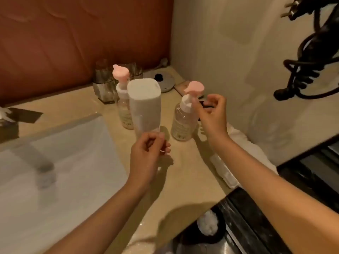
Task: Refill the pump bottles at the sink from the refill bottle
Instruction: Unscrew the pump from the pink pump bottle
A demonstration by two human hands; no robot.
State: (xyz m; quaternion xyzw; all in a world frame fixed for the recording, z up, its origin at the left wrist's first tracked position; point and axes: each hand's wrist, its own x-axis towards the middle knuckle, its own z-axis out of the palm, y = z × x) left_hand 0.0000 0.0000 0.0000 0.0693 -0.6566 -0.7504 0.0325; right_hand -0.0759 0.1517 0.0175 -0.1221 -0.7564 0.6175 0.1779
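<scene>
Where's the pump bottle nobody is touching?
Head view, centre: the clear pink-topped pump bottle stands on the beige counter, just left of the tall white refill bottle.

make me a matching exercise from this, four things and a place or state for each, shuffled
1 refill bottle
2 right pump bottle
3 left pump bottle
4 sink

a left of the counter
b left hand holds it
c no hand on it
d right hand pinches its collar

Pairs: 1-b, 2-d, 3-c, 4-a
</scene>
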